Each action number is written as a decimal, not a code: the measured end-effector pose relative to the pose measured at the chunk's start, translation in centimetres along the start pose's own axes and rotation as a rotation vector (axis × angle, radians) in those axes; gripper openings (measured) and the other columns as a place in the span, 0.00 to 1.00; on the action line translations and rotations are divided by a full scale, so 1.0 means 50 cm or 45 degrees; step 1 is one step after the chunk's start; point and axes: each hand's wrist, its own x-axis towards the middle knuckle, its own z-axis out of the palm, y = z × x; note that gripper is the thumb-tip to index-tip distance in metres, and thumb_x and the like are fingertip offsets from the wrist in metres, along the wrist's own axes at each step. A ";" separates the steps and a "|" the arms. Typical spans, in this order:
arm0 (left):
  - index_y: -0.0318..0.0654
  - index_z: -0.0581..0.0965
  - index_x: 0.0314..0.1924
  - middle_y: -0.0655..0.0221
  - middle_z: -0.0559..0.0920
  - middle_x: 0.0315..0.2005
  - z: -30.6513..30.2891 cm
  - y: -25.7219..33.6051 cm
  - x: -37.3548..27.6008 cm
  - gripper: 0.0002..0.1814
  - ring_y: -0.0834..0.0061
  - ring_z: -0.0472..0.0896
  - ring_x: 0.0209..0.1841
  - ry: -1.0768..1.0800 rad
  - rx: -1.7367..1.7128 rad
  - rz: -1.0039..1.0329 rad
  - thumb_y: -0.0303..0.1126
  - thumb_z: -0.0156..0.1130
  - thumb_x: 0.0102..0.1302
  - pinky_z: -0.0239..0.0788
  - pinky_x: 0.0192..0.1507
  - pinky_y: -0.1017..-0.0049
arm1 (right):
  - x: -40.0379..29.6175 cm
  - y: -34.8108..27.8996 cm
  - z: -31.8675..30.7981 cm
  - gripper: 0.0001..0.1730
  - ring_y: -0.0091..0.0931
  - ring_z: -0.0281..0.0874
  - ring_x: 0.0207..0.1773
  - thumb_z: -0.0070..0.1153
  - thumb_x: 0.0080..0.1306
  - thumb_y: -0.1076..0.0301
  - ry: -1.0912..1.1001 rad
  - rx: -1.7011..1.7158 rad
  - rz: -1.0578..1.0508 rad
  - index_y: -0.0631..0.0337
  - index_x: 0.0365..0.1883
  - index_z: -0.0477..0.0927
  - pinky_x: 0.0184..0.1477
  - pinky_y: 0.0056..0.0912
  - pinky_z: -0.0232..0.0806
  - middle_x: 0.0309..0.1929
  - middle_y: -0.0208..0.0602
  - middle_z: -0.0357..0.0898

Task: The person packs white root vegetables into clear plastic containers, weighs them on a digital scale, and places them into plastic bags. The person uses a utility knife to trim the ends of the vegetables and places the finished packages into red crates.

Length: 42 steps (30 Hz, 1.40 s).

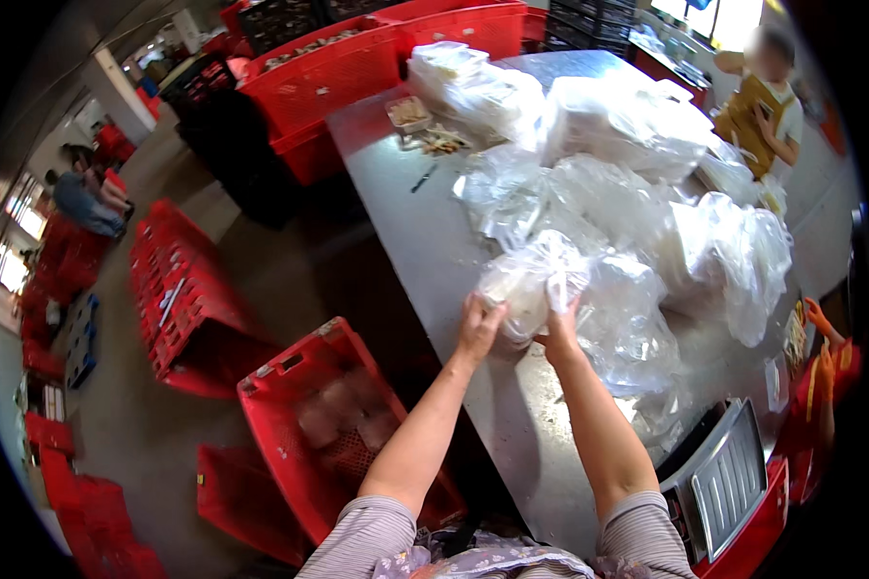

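Note:
Both of my hands hold a filled clear plastic bag [518,289] with a gathered top, over the near left part of a metal table [413,224]. My left hand [481,326] grips its left side, and my right hand [563,329] has hold of its right side near the gathered plastic. Crumpled clear bags [623,318] lie just right of my right hand. Behind them are more filled plastic bags [623,123]. What the held bag contains is pale and cannot be made out through the plastic.
A red plastic crate [340,405] with pale bagged things stands left of the table. A scale [728,478] is at the right, near a person's orange-gloved hands [822,322]. Further back are a small tray [408,113], a dark knife-like tool [424,178] and a person in a yellow-brown apron [749,123].

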 end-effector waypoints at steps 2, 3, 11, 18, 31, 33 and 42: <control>0.32 0.68 0.58 0.51 0.68 0.56 -0.020 -0.006 -0.014 0.32 0.57 0.65 0.60 0.255 0.132 0.140 0.49 0.58 0.62 0.55 0.62 0.62 | -0.025 0.007 0.006 0.54 0.51 0.38 0.73 0.51 0.56 0.31 0.039 0.075 0.091 0.32 0.72 0.35 0.55 0.73 0.56 0.74 0.38 0.35; 0.32 0.68 0.58 0.51 0.68 0.56 -0.018 0.004 -0.035 0.33 0.56 0.64 0.61 0.469 0.119 0.212 0.51 0.58 0.63 0.54 0.63 0.62 | -0.024 0.029 -0.040 0.51 0.51 0.37 0.73 0.48 0.59 0.32 -0.080 0.107 0.006 0.33 0.72 0.37 0.57 0.70 0.56 0.74 0.38 0.34; 0.33 0.79 0.29 0.68 0.82 0.24 -0.141 0.041 -0.372 0.23 0.77 0.79 0.30 0.439 -0.291 -0.155 0.44 0.47 0.72 0.68 0.38 0.76 | -0.341 0.091 -0.309 0.26 0.27 0.75 0.46 0.49 0.68 0.52 -0.189 -0.039 -0.136 0.60 0.57 0.69 0.44 0.30 0.69 0.48 0.37 0.75; 0.35 0.80 0.36 0.64 0.84 0.30 -0.162 -0.021 -0.820 0.27 0.67 0.83 0.34 0.140 0.335 -0.527 0.51 0.42 0.72 0.72 0.41 0.69 | -0.683 0.194 -0.286 0.18 0.25 0.77 0.42 0.47 0.70 0.62 -0.960 -0.571 0.367 0.68 0.49 0.75 0.45 0.26 0.69 0.40 0.39 0.80; 0.35 0.75 0.52 0.62 0.78 0.50 -0.189 -0.092 -1.286 0.30 0.73 0.73 0.54 0.284 0.052 -0.868 0.56 0.41 0.72 0.62 0.58 0.72 | -0.731 0.238 -0.264 0.13 0.29 0.79 0.38 0.54 0.65 0.70 -1.375 -1.234 -0.465 0.67 0.46 0.76 0.40 0.28 0.71 0.36 0.43 0.79; 0.35 0.77 0.48 0.65 0.82 0.44 -0.206 -0.172 -1.352 0.31 0.74 0.77 0.48 0.554 0.111 -0.946 0.57 0.42 0.71 0.66 0.52 0.71 | -0.721 0.281 -0.242 0.13 0.29 0.79 0.35 0.55 0.63 0.70 -1.594 -1.358 -0.646 0.67 0.44 0.77 0.37 0.28 0.71 0.34 0.44 0.79; 0.37 0.78 0.26 0.58 0.79 0.22 -0.347 -0.288 -1.505 0.18 0.63 0.75 0.26 1.004 0.434 -1.122 0.45 0.54 0.59 0.65 0.33 0.59 | -0.473 0.832 -0.055 0.08 0.25 0.70 0.26 0.52 0.63 0.67 -1.978 -1.790 -0.453 0.63 0.33 0.76 0.31 0.29 0.65 0.25 0.33 0.75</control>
